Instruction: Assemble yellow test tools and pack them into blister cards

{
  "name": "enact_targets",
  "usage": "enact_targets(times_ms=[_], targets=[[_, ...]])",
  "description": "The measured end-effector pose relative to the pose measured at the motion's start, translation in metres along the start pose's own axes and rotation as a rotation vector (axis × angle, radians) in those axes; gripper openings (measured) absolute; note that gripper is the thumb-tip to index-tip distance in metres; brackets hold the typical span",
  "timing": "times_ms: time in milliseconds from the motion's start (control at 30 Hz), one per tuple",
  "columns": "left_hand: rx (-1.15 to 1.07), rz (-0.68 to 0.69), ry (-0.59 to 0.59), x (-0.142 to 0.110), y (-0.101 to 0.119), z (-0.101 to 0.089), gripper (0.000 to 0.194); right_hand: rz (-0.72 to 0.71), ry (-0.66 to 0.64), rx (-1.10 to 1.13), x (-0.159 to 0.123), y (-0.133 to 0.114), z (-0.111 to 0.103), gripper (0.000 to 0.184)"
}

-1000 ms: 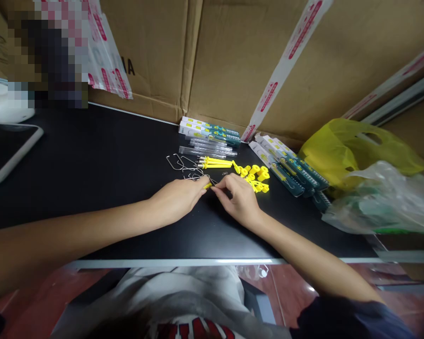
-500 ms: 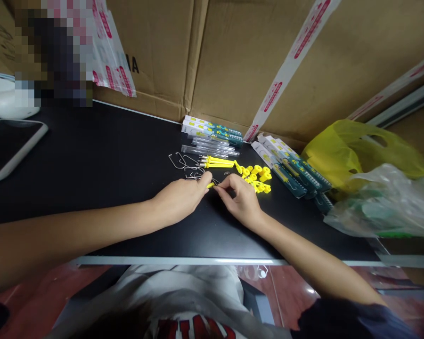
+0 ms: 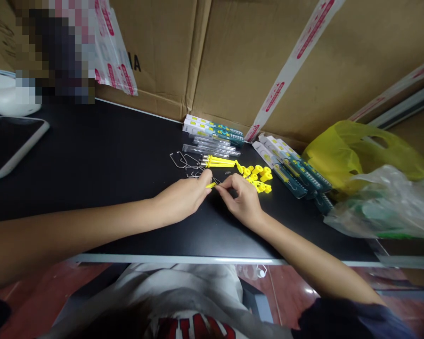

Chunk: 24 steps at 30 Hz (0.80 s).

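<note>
My left hand (image 3: 183,200) is closed on a slim yellow plastic rod (image 3: 211,185), most of it hidden by the fingers. At the rod's right end, thumb and forefinger of my right hand (image 3: 243,200) pinch something thin, perhaps wire, too small to make out. Just beyond lie bent metal wire hooks (image 3: 178,160) and several yellow rods with metal ends (image 3: 221,162). A small spring (image 3: 227,173) rests behind my right fingertips. To the right of it is a pile of yellow plastic caps and small parts (image 3: 257,175).
Clear plastic tubes (image 3: 212,146) lie before printed narrow boxes (image 3: 212,127) at the cardboard wall (image 3: 240,61). More boxes (image 3: 286,167) stand right, beside a yellow bag (image 3: 325,146) and a clear bag (image 3: 378,207). A phone (image 3: 14,141) lies left on the black table (image 3: 109,141).
The view has shifted very slightly. Both hands stay together at the yellow rod, and a little more of the rod shows between them.
</note>
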<state>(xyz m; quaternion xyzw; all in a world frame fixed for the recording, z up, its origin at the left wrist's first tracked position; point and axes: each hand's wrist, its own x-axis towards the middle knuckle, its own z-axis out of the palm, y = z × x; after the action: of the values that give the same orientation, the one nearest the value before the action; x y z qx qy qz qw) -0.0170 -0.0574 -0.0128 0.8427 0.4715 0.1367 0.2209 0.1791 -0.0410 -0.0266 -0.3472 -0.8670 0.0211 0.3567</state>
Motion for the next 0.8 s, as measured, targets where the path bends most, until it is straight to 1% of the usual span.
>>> enact_targets(times_ms=[167,300,367,533,667,800], targets=[[-0.161,0.020,0.072,0.0006,-0.0013,-0.0010,0.007,-0.024,0.032,-0.015,0.0010,0.0019,-0.0019,0.021],[-0.256,0.020,0.062,0.0011,-0.0014,-0.0024,0.005,-0.061,0.023,-0.040,0.0001,0.0049,-0.0029,0.021],[-0.261,0.023,0.065,0.0009,-0.0018,-0.0015,0.005,-0.075,0.029,-0.022,-0.0004,0.0055,-0.0029,0.021],[-0.178,0.033,0.100,-0.0004,-0.0021,0.0014,0.007,-0.062,0.021,0.019,-0.0012,0.0047,-0.0022,0.021],[-0.280,0.022,0.090,-0.0009,-0.0001,0.0006,0.005,-0.050,0.018,0.044,-0.0010,0.0036,-0.0019,0.021],[-0.379,0.020,0.098,-0.0015,0.0013,0.0010,0.007,-0.058,0.051,0.073,-0.0009,0.0025,-0.0011,0.020]])
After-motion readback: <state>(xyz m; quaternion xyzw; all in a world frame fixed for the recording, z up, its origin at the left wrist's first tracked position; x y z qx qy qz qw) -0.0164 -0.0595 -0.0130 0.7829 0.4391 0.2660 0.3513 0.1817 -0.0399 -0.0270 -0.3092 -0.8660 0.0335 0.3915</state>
